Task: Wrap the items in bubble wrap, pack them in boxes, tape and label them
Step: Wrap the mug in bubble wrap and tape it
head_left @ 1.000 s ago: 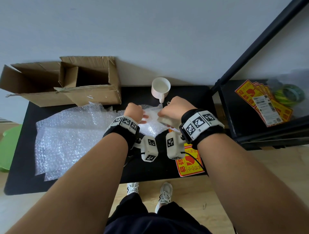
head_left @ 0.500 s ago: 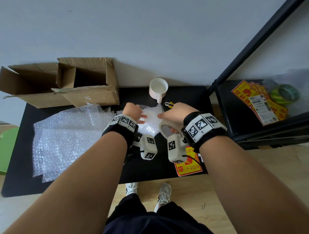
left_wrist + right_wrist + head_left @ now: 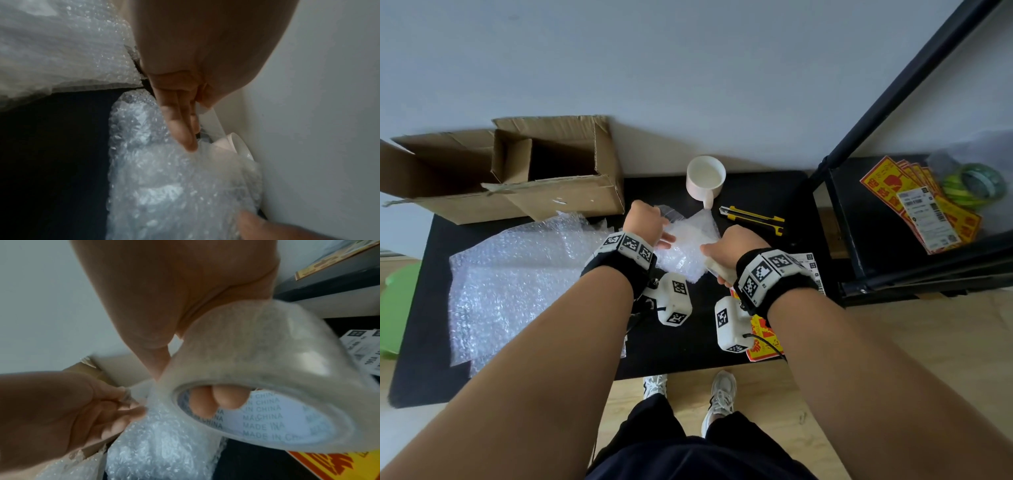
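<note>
Black table (image 3: 756, 192), R hand (image 3: 732, 246) fingers gripping "MADE IN CHINA" tape roll (image 3: 267, 386), L hand (image 3: 645, 222) pinching tape end.

Box (image 3: 558, 192) blocks far left; mug (image 3: 705, 178), knife (image 3: 751, 219) beyond hands; front edge free

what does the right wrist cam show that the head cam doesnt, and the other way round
Only the right wrist view shows the clear tape roll fully, with fingertips hooked through its core printed MADE IN CHINA; the head view shows only a sliver of it.

Only the head view shows the white mug, the yellow utility knife, the large bubble wrap sheet and the green tape rolls on the shelf.

Both show the left hand, the bubble-wrapped bundle, the open cardboard box and the yellow labels.
</note>
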Tool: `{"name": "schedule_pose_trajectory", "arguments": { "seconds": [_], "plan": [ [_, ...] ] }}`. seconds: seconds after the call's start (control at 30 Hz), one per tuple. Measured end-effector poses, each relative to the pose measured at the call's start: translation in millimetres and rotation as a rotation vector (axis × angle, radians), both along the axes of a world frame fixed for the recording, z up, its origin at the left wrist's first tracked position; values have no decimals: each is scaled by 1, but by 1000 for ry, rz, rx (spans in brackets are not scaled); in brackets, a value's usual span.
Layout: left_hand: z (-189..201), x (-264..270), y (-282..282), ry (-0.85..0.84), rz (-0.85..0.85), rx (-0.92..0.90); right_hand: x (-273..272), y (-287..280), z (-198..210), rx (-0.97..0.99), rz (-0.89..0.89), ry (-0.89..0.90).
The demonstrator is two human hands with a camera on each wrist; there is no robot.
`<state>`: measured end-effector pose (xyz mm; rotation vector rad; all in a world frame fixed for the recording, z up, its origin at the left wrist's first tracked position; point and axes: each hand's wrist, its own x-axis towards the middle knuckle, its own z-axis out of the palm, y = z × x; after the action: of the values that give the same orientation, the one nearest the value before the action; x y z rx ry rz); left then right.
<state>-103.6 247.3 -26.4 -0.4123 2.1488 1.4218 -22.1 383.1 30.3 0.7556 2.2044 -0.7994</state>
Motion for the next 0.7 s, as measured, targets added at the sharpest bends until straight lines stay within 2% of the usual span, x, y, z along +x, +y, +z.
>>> {"name": "schedule_pose_trajectory", "arguments": {
  "seconds": [0.13, 0.37, 0.57, 0.7],
  "plan": [
    [-9, -7, -3, 119, -68, -189, -8, -2, -6, 31, 27, -4],
    [-25, -15, 7, 74, -116, -216, -15, 3, -19, 71, 59, -5],
    [-34, -20, 12, 26, -247, -433, -18, 9, -24, 29, 11, -46],
    [-36, -23, 15, 44, -400, -547, -19, 11, -24, 26, 10, -53]
  ]
}}
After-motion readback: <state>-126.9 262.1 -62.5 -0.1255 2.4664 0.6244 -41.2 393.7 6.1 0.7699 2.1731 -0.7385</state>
